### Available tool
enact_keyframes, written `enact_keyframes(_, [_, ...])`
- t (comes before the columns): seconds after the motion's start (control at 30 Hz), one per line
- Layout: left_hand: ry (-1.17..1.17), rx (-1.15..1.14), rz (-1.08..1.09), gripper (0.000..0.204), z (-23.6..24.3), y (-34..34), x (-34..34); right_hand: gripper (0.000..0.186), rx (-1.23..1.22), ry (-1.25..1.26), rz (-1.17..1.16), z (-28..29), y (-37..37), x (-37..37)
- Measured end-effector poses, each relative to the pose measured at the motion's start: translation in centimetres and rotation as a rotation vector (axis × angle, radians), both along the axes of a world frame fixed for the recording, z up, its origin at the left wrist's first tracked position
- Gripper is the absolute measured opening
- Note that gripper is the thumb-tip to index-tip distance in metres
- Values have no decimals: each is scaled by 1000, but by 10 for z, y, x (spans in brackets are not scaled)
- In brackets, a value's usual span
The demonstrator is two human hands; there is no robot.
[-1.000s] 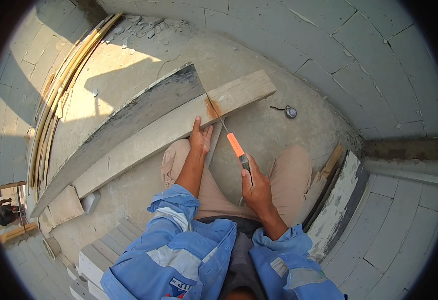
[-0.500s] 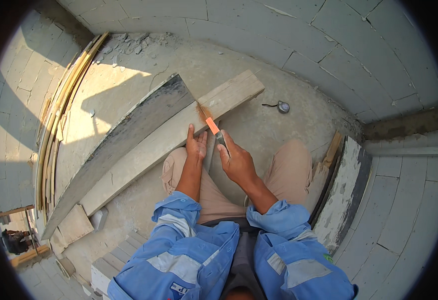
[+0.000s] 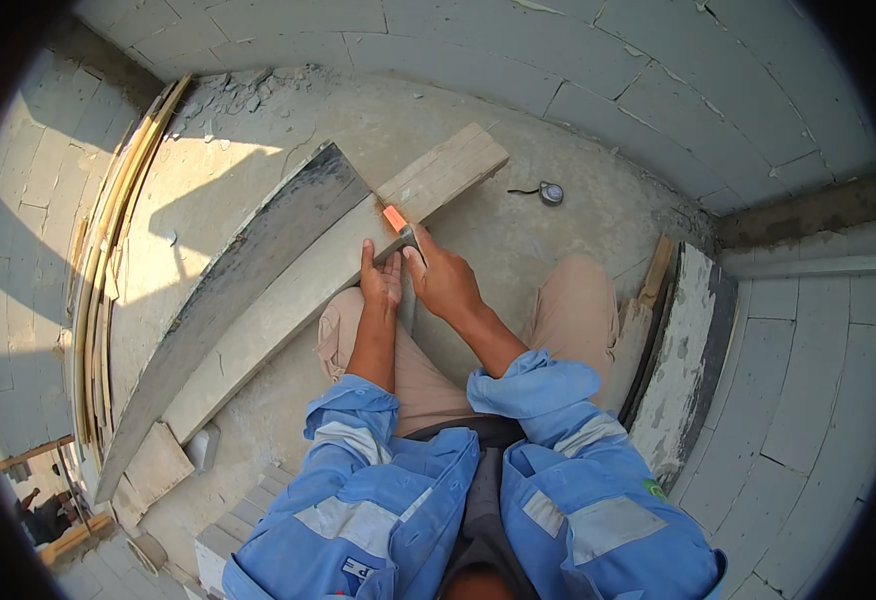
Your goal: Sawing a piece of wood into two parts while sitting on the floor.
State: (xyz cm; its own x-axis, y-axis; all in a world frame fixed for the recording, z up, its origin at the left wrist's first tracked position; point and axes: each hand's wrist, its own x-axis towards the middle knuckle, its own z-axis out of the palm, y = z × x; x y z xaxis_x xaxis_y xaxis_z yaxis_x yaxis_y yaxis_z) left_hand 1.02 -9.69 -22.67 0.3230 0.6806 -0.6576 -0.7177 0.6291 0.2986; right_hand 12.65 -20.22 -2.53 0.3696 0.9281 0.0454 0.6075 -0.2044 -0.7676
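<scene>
Here, sits low before a wall of grey blocks (image 3: 288,30), on a concrete floor (image 3: 438,110), with folded legs (image 3: 576,305). Has a long grey board (image 3: 258,255) standing on edge to the left and, beyond it, a bundle of wooden strips (image 3: 101,245) near the left wall (image 3: 18,230). Has a long pale beam (image 3: 328,272) slanting across the floor in front of the knees, alongside the board, with its far end to the upper right. Rests the left hand (image 3: 383,285) palm up against the beam's near side, thumb up on the top face and apart from the other fingers. Clamps the right hand's (image 3: 445,278) fingers around the dark grip of an orange-and-black tool (image 3: 395,219). Holds this tool over the beam's top face, near the board's end, orange part pointing away and leftward. Has, smallest, a round tape measure (image 3: 550,193) on the floor, right of the beam's far end.
</scene>
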Motion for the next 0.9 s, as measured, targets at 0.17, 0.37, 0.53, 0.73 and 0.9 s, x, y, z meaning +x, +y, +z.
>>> enact_keyframes(0.17, [214, 50, 97, 72, 44, -19, 25, 48, 172, 32, -37, 50, -136, 13])
enact_keyframes(0.37, [143, 50, 28, 78, 40, -19, 39, 44, -5, -49, -58, 11, -31, 26])
enact_keyframes(0.53, [11, 57, -25, 74, 2, -12, 8, 45, -108, -8, -32, 7, 11, 8])
enact_keyframes(0.73, [217, 34, 99, 69, 47, -20, 29, 47, 124, 24, -31, 48, -126, 12])
enact_keyframes(0.9, [214, 44, 62, 68, 37, -17, 37, 45, -9, 2, -52, 22, -48, 25])
